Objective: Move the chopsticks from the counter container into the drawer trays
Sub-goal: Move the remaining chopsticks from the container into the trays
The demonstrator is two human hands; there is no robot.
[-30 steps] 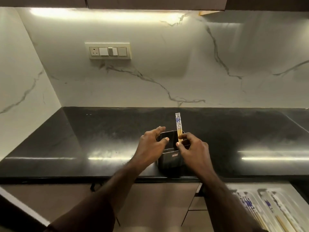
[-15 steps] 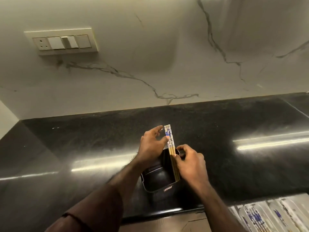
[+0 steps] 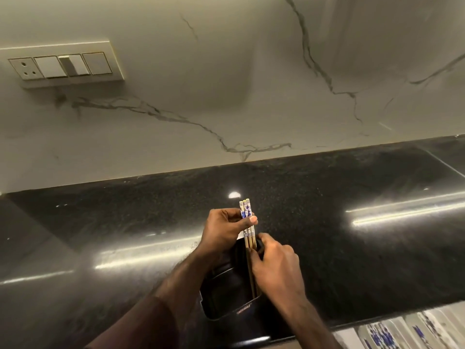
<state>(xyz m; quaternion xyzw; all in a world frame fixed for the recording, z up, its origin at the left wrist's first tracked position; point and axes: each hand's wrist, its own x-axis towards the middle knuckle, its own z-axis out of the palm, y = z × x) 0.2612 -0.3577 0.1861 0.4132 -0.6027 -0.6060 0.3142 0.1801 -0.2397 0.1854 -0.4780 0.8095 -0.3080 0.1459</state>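
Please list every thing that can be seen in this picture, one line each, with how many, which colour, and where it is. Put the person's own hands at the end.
chopsticks: three, wooden with blue and white patterned tops, standing in the container, tops pinched by the left hand
container: one, black, on the counter near its front edge
counter: one, glossy black, below the wall
wall: one, pale marble with dark veins, behind the counter
switch plate: one, cream, on the wall at upper left
drawer trays: count unclear, pale, at lower right below the counter, holding blue-patterned pieces
left hand: one, pinches the chopsticks near their tops
right hand: one, fingers curled at the container's right rim, beside the chopsticks
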